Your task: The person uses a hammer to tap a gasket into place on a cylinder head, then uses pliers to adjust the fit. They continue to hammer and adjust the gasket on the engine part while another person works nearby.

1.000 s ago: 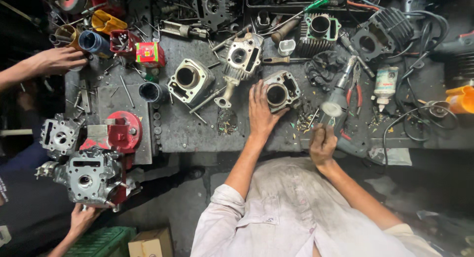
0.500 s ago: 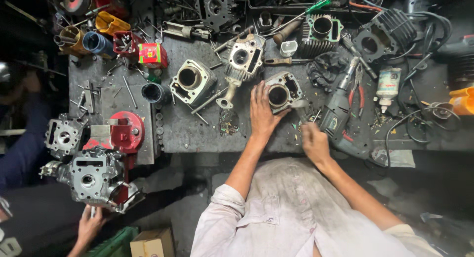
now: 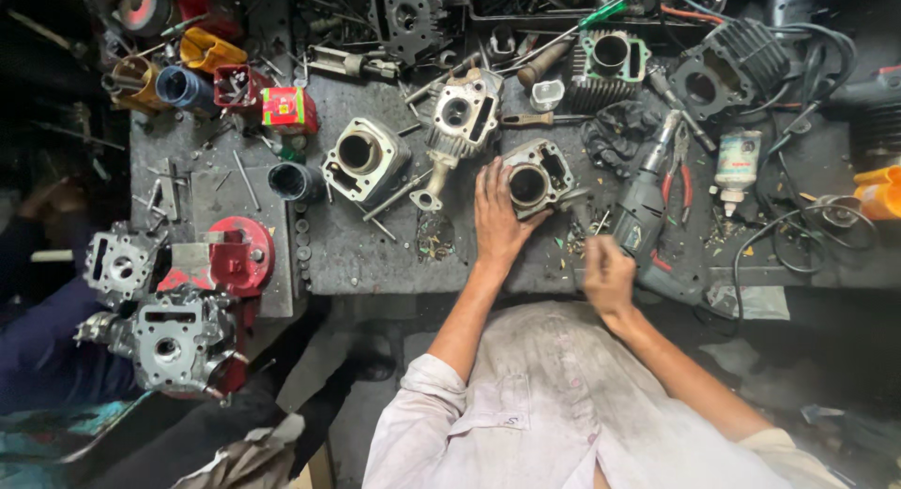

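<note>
On the dark, gritty workbench (image 3: 375,254), centre: left hand (image 3: 496,212) lies palm-down with forearm reaching straight up from the body, fingers spread a little and curled over the left side of a cast-metal engine cylinder (image 3: 533,177), thumb toward its lower edge. The cylinder sits flat on the bench, bore facing up, a round dark hole in a squarish, dull grey finned body. Right hand (image 3: 607,271) is lower, near the bench's front edge, wrist bent inward, fingers closed into a loose fist; motion blur, so cannot tell what it grips, if anything. Just beside it on the right lies a grey electric drill (image 3: 643,212), rounded plastic body, pointing up-right, not touching the hand as far as I can see. Small metal chips and debris are scattered between the two hands. Left of the cylinder: a cylinder head (image 3: 460,114) with a stubby port sticking down, rough aluminium, and another cylinder block (image 3: 364,156), pale metal, round bore. Further left a short black sleeve (image 3: 291,181) and a small red box (image 3: 288,109). Right side: white plastic bottle (image 3: 737,165), red-handled pliers (image 3: 674,184), black cables. Off the bench's left corner, a red round part (image 3: 246,254) and an engine case (image 3: 178,339), grey, bolt-studded.
</note>
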